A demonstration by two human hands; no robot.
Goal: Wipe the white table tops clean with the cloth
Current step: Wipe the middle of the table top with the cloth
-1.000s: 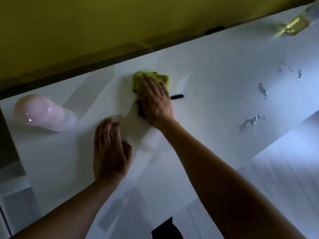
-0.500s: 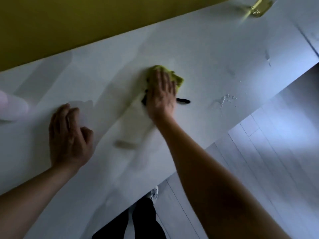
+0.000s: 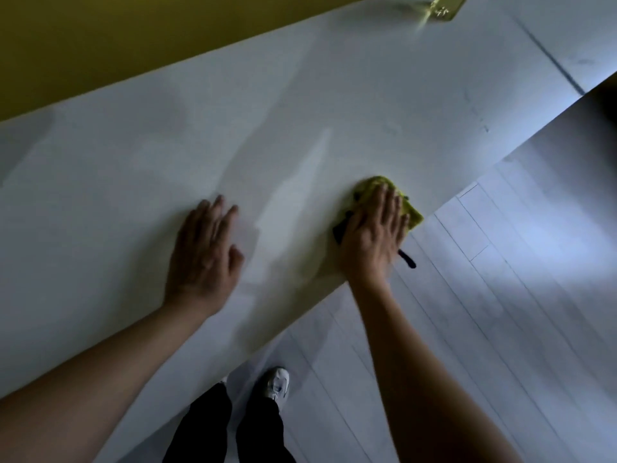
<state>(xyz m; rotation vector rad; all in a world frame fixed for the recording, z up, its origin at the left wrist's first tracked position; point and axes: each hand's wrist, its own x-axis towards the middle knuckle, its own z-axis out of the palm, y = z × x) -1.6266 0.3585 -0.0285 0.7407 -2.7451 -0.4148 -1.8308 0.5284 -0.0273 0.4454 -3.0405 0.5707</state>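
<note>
Right hand (image 3: 374,235) flat, fingers straight, pressing the yellow-green cloth (image 3: 389,200) onto the white table top (image 3: 300,111) right at its near edge; part of the cloth overhangs the edge. Left hand (image 3: 203,252) flat on the table top, fingers extended, holding nothing, well apart from the cloth. Blurred yellowish object (image 3: 445,6) near the far edge.

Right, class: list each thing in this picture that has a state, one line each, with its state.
Left hand: flat, fingers straight, resting on the table top.
Right hand: flat, pressing the cloth.
Cloth: bunched under the hand, at the table's near edge.
Table top: streaked.
</note>
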